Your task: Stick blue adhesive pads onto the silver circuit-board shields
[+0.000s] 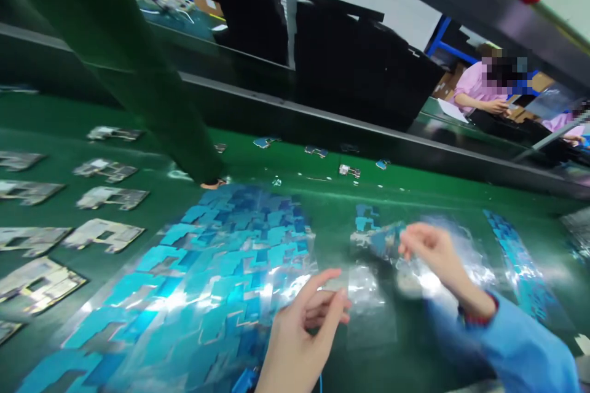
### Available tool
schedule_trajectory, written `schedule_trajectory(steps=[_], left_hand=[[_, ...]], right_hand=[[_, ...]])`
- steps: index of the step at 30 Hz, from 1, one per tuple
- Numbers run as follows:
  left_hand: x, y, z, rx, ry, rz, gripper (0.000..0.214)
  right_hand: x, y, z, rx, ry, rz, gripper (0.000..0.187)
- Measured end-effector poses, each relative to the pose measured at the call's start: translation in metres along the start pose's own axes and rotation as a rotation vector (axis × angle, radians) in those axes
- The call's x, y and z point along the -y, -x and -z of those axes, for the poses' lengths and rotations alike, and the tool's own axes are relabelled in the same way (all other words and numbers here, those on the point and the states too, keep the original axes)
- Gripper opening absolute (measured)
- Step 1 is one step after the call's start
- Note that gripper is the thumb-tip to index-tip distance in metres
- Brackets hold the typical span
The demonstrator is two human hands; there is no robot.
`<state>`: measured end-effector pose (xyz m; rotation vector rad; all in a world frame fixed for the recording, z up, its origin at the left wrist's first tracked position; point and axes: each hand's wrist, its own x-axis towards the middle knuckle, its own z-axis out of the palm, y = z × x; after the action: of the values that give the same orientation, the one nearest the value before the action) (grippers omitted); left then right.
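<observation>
A green table [415, 196] runs across the whole view, with black bins [359, 67] standing along its far edge beyond the fingers, and people in pink sleeves working at the far right. Ahead and left of the left hand [299, 331] lies a large clear sheet of blue film pieces [221, 276], its long axis running from near-left to far-right; its near right edge lies just beside that hand's fingers [322, 307], which are half curled with thumb and forefinger drawn close, though whether they pinch the sheet's edge I cannot tell. Farther left of that hand, well apart, rows of grey metal plates [101, 233] lie flat on the table. The right hand [437, 258], in a blue sleeve, is raised a little, its fingers pinched on a crumpled piece of clear film [391, 245] with a blue patch, which hangs just left of those fingertips and between the two hands. The right hand is the nearer to this small piece; the left is nearer to the big sheet. A second blue strip [511, 252] lies to the right of the right hand.
</observation>
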<state>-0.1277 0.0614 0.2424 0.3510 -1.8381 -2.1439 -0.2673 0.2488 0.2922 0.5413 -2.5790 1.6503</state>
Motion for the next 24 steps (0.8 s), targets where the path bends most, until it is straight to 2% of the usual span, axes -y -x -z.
schedule_trajectory(steps=[2,4,6,8,10,11,14,17,19,21,24], left_hand=[[0.003,-0.001,0.001,0.026,0.025,-0.007,0.043],[0.004,-0.002,0.002,0.056,0.054,-0.017,0.041],[0.006,-0.003,0.004,0.071,0.071,-0.032,0.038],[0.008,-0.004,0.004,0.077,0.080,-0.047,0.036],[0.008,-0.004,0.004,0.072,0.079,-0.062,0.035],[0.008,-0.004,0.004,0.067,0.074,-0.068,0.035],[0.007,-0.004,0.004,0.069,0.059,-0.080,0.033],[0.010,-0.006,0.006,0.091,0.056,-0.075,0.027],[0.013,-0.009,0.008,0.091,0.057,-0.067,0.025],[0.016,-0.011,0.011,0.071,0.064,-0.090,0.026],[0.017,-0.012,0.011,-0.068,0.114,-0.153,0.032]], right_hand=[[-0.007,-0.060,0.030,-0.086,0.061,-0.037,0.053],[-0.015,-0.115,0.054,-0.166,0.159,-0.108,0.038],[-0.024,-0.154,0.066,-0.250,0.302,-0.168,0.026],[-0.030,-0.177,0.066,-0.365,0.459,-0.158,0.027],[-0.033,-0.189,0.051,-0.414,0.584,-0.062,0.042],[-0.033,-0.194,0.038,-0.387,0.625,0.013,0.048],[-0.030,-0.210,-0.008,-0.160,0.669,0.251,0.047],[-0.023,-0.227,-0.044,0.024,0.641,0.383,0.031],[-0.017,-0.233,-0.053,0.068,0.601,0.397,0.021],[-0.008,-0.229,-0.051,0.079,0.540,0.373,0.017],[0.011,-0.193,-0.045,0.136,0.408,0.338,0.019]])
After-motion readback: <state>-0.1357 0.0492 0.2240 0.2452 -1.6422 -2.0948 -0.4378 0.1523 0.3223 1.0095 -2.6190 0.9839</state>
